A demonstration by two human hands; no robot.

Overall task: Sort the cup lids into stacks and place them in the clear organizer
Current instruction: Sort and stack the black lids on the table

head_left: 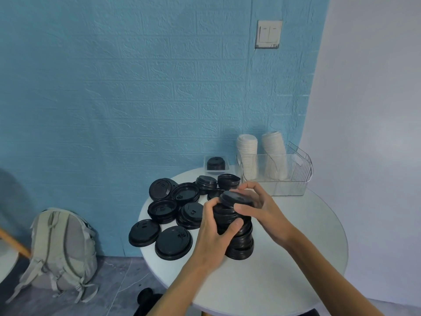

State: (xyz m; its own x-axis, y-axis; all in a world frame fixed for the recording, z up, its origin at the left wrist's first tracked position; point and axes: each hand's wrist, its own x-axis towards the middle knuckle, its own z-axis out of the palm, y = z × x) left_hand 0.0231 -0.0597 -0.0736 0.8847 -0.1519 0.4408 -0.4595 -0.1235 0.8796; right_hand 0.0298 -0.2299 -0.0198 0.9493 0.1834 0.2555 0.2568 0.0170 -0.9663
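Both hands were clamped on a leaning stack of black lids (237,233) standing on the round white table (284,258): the left hand (216,233) gripped its side, the right hand (257,206) held the top lid. Loose black lids (173,241) lay left; the clear organizer (293,176), far right, held white lids (247,156).

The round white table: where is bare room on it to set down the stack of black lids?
The round white table is bare on its near and right side, between the stack of black lids and the table's edge. The left side is crowded with loose black lids. The clear organizer holding white lid stacks fills the far right.
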